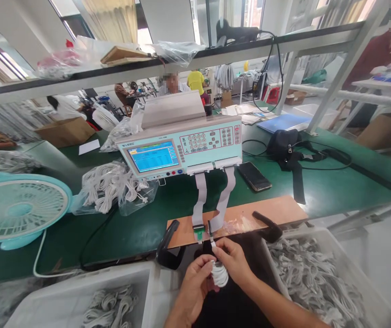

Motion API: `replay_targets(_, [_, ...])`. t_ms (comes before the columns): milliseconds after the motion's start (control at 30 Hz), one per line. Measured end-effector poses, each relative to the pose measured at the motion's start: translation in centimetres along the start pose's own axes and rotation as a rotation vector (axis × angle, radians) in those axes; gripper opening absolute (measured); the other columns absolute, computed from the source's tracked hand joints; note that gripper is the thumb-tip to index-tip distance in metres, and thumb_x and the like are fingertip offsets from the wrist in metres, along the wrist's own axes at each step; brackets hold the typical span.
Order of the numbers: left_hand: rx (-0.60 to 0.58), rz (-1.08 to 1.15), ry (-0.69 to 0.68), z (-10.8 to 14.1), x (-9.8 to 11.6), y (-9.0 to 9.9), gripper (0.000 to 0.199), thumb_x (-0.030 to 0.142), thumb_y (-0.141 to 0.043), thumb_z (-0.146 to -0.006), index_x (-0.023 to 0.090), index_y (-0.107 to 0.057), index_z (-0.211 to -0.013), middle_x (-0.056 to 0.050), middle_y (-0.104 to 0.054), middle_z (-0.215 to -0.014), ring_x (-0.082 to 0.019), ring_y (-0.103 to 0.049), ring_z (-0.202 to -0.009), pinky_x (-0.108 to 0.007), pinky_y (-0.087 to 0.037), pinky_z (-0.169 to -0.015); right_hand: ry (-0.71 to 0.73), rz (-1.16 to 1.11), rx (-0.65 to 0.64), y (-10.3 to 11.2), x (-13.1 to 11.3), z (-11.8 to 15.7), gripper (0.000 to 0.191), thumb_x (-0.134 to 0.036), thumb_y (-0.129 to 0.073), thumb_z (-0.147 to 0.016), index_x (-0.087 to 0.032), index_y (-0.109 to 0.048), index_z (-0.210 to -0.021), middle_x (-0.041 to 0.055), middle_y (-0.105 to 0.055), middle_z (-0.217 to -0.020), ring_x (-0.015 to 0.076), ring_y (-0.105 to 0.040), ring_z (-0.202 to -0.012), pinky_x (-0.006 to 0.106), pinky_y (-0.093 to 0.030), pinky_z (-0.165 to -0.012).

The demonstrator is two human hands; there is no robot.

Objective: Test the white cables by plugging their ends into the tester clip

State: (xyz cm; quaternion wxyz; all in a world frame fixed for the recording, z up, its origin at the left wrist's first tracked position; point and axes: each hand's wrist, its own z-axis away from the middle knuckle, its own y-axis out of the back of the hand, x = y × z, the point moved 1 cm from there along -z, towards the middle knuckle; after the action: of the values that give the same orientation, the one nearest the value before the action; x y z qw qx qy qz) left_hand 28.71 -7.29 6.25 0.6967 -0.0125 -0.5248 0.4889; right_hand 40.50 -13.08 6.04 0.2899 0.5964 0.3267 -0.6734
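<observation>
A coiled white cable (220, 274) hangs from my left hand (195, 280), whose thumb and fingers are closed round the bundle. My right hand (234, 260) pinches the white plug end (213, 244) of this cable, right at the tip of the right-hand ribbon connector (210, 228). Whether the plug sits inside that connector, I cannot tell. Left of it, a small green circuit board (200, 235) ends the other flat ribbon cable (200, 198). Both ribbons run up to the bench tester (181, 148), whose blue screen is lit.
An orange-brown board (243, 216) lies along the bench edge between two black armrests (168, 246) (266, 226). White bins of coiled cables (318, 273) (109, 305) flank me. A phone (255, 176), bagged cables (104, 187), a turquoise fan (21, 209) and a black bag (286, 148) occupy the green bench.
</observation>
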Motion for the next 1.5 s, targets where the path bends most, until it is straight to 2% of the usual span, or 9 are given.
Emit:
replay_targets(200, [0.201, -0.147, -0.108, -0.7, 0.3, 0.2, 0.034, 0.042, -0.07, -0.069, 0.011, -0.065, -0.081, 0.003, -0.054, -0.053, -0.007, -0.047, -0.043, -0.017, -0.039, -0.036, -0.061, -0.1, 0.019, -0.7, -0.5, -0.1, 0.031, -0.044, -0.066, -0.067, -0.016, -0.056, -0.06, -0.0027, -0.051, -0.055, 0.0105, -0.042, -0.051, 0.023, -0.035, -0.052])
replay_targets(400, [0.106, -0.425, -0.154, -1.0, 1.2, 0.7, 0.036, 0.048, -0.063, -0.072, 0.012, -0.066, -0.079, 0.003, -0.05, -0.053, -0.009, -0.044, -0.041, -0.018, -0.037, -0.033, -0.244, -0.244, 0.062, -1.4, -0.8, -0.4, 0.035, -0.044, -0.073, -0.058, -0.016, -0.053, -0.056, -0.0055, -0.045, -0.047, 0.0077, -0.035, -0.045, 0.022, -0.029, -0.047])
replay_targets(533, [0.098, -0.579, -0.389, -0.8, 2.0, 0.7, 0.033, 0.043, -0.057, -0.079, 0.014, -0.064, -0.066, -0.004, -0.056, -0.074, -0.014, -0.053, -0.064, -0.02, -0.045, -0.053, -0.261, -0.26, 0.064, -1.5, -1.1, -0.3, 0.036, -0.046, -0.073, -0.059, -0.016, -0.055, -0.058, -0.0048, -0.047, -0.049, 0.0082, -0.036, -0.046, 0.023, -0.029, -0.047])
replay_targets(633, [0.217, -0.539, -0.475, -1.0, 1.6, 0.9, 0.031, 0.041, -0.057, -0.079, 0.014, -0.063, -0.064, -0.006, -0.059, -0.08, -0.018, -0.054, -0.077, -0.023, -0.045, -0.068, -0.228, -0.217, 0.009, -1.4, -1.4, -0.4, 0.036, -0.048, -0.073, -0.06, -0.016, -0.056, -0.058, -0.0038, -0.049, -0.051, 0.0092, -0.039, -0.048, 0.023, -0.032, -0.051])
replay_targets(900, [0.304, -0.411, -0.428, -1.8, 1.0, 0.8, 0.032, 0.041, -0.058, -0.079, 0.014, -0.059, -0.062, 0.002, -0.05, -0.058, -0.011, -0.044, -0.058, -0.02, -0.036, -0.055, -0.209, -0.157, -0.032, -1.0, -1.1, -0.6, 0.036, -0.049, -0.071, -0.063, -0.015, -0.06, -0.061, -0.0014, -0.054, -0.057, 0.0113, -0.043, -0.055, 0.024, -0.035, -0.056])
replay_targets(1133, [0.371, -0.234, -0.425, -2.0, 0.3, 0.0, 0.027, 0.04, -0.06, -0.077, 0.013, -0.066, -0.076, -0.002, -0.062, -0.069, -0.016, -0.055, -0.07, -0.023, -0.043, -0.065, -0.19, -0.156, -0.047, -0.8, -0.7, -0.7, 0.036, -0.05, -0.069, -0.067, -0.015, -0.062, -0.064, -0.0005, -0.057, -0.06, 0.0125, -0.045, -0.058, 0.025, -0.036, -0.059])
replay_targets(1267, [0.457, -0.351, -0.432, -2.6, 0.2, -0.6, 0.031, 0.041, -0.055, -0.08, 0.013, -0.067, -0.078, -0.002, -0.062, -0.065, -0.016, -0.055, -0.066, -0.023, -0.041, -0.059, -0.204, -0.151, -0.048, -0.9, -0.5, -0.9, 0.035, -0.049, -0.069, -0.066, -0.015, -0.063, -0.066, 0.0006, -0.059, -0.061, 0.0134, -0.046, -0.058, 0.026, -0.038, -0.058])
replay_targets(1400, [0.486, -0.567, -0.435, -0.8, 1.8, -1.3, 0.032, 0.034, -0.054, -0.079, 0.013, -0.062, -0.056, 0.001, -0.052, -0.05, -0.013, -0.049, -0.053, -0.022, -0.034, -0.049, -0.23, -0.137, -0.011, -0.5, -0.2, -0.4, 0.032, -0.046, -0.072, -0.062, -0.016, -0.065, -0.069, 0.0001, -0.06, -0.062, 0.0156, -0.052, -0.063, 0.027, -0.041, -0.062])
replay_targets(1500, [0.472, -0.638, -0.564, 2.2, 4.1, 1.3, 0.021, 0.029, -0.056, -0.079, 0.015, -0.066, -0.067, -0.002, -0.066, -0.072, -0.016, -0.058, -0.071, -0.023, -0.043, -0.066, -0.247, -0.057, 0.038, -0.5, 0.3, -0.7, 0.027, -0.041, -0.074, -0.06, -0.018, -0.065, -0.072, 0.0, -0.06, -0.064, 0.0168, -0.054, -0.065, 0.028, -0.043, -0.063])
